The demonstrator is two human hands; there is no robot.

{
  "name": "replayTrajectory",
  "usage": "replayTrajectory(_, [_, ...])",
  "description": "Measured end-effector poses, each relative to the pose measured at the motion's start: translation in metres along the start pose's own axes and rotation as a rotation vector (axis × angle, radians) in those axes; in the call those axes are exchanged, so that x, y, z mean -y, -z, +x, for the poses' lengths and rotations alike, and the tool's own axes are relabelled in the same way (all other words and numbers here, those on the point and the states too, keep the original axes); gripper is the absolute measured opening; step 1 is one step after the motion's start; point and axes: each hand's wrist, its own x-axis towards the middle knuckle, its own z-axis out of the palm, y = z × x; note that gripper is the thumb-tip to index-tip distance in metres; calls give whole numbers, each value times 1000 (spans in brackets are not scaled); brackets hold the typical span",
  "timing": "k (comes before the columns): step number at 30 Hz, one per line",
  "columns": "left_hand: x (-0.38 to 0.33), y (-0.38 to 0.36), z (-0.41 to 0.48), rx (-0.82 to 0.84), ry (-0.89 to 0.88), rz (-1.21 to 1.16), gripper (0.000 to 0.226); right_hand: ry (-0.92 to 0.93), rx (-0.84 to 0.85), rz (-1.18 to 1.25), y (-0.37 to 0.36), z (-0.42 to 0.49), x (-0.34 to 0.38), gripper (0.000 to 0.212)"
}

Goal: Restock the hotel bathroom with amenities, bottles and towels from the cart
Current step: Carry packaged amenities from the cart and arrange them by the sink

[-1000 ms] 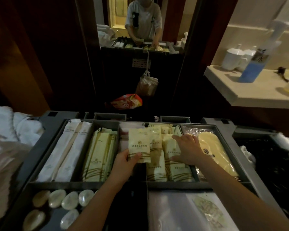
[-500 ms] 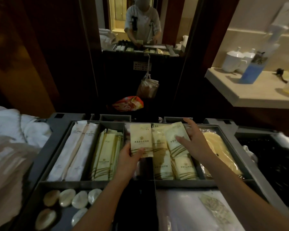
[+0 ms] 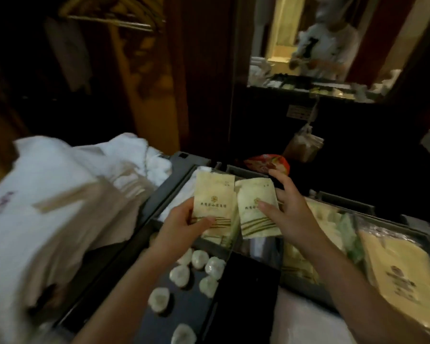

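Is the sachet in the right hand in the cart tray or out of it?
Out: the right hand pinches the right sachet raised above the cart tray, beside the left sachet in the left hand.

The left hand (image 3: 181, 227) and the right hand (image 3: 291, 217) are bare, wrists included. The left forearm (image 3: 124, 294) and the right forearm (image 3: 358, 289) are uncovered all the way to the lower edge of the view. In the mirror (image 3: 281, 28) the person's blurred reflection (image 3: 328, 45) wears a pale short-sleeved top with a dark patch on the chest
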Motion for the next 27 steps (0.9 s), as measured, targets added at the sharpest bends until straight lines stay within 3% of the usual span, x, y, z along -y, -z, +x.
replayTrajectory(8, [-10, 73, -112, -366, 139, 113, 22, 230, 365, -56, -99, -11, 22, 43])
replayTrajectory(15, [-17, 127, -241, -666, 255, 235, 21, 310, 756, -8, -201, -55, 55, 25])
replayTrajectory(23, [-35, 169, -401, -1001, 323, 278, 16, 470, 1159, 17, -333, -141, 116, 22])
replayTrajectory(27, [-43, 190, -487, -1172, 373, 296, 15, 579, 1278, 2, -399, -203, 148, 25])
